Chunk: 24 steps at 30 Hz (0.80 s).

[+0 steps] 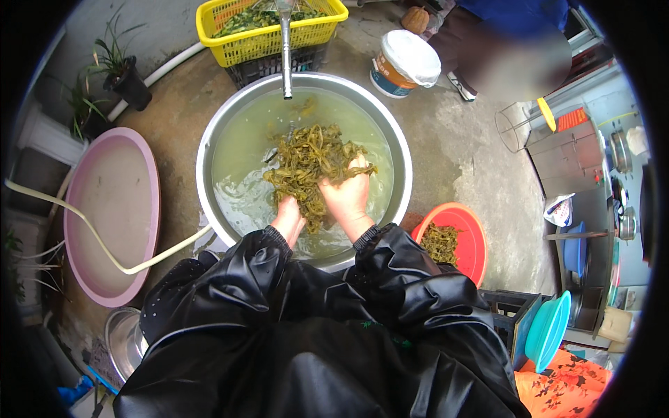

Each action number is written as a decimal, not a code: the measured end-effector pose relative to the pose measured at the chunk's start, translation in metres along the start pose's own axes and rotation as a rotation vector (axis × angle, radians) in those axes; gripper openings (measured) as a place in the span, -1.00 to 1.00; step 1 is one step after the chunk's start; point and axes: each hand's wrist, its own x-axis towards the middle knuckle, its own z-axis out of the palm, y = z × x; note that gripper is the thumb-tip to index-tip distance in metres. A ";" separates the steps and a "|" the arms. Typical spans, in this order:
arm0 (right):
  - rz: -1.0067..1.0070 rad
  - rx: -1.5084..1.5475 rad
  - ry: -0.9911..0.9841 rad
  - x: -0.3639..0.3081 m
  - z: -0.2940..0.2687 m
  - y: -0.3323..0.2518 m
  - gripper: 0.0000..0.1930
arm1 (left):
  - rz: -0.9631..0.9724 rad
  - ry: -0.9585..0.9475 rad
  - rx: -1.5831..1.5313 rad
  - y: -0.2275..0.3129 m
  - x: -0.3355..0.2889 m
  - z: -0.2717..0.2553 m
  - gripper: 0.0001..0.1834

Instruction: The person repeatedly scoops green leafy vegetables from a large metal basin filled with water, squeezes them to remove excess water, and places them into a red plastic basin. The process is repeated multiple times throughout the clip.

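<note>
Both my hands hold up a dripping clump of brownish-green leafy vegetables (306,164) over a wide metal basin (207,164) of cloudy greenish water. My left hand (288,214) grips the clump from below, its fingers mostly buried in the leaves. On the clump's right side my right hand (348,193) is closed around the leaves, with the thumb side showing. A few loose leaves float near the far side of the basin. Above that side a metal faucet (286,56) points down, and I cannot make out water running from it.
A yellow basket (272,31) of greens stands behind the basin. To the right is a red basin (474,240) holding similar leaves (440,244). At left sit a large pink tub (111,216) and a pale hose (83,216). A lidded bucket (404,63) stands far right, near another person.
</note>
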 end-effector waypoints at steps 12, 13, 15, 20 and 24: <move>0.691 1.061 0.058 0.011 -0.006 0.007 -0.61 | 0.676 0.028 0.764 0.062 0.017 0.041 -0.59; 0.851 1.179 0.066 0.014 -0.007 0.006 -0.60 | 0.679 0.047 0.923 0.073 0.011 0.048 -0.53; 1.037 1.418 0.039 0.020 -0.012 0.003 -0.60 | 0.848 0.158 1.035 0.087 -0.005 0.067 -0.36; 0.953 1.797 -0.145 0.014 -0.031 -0.015 -0.54 | 1.004 0.043 1.279 0.101 -0.046 0.105 -0.25; 0.970 1.985 -0.120 0.014 -0.040 -0.014 -0.56 | 1.129 -0.060 1.338 0.094 -0.059 0.116 -0.29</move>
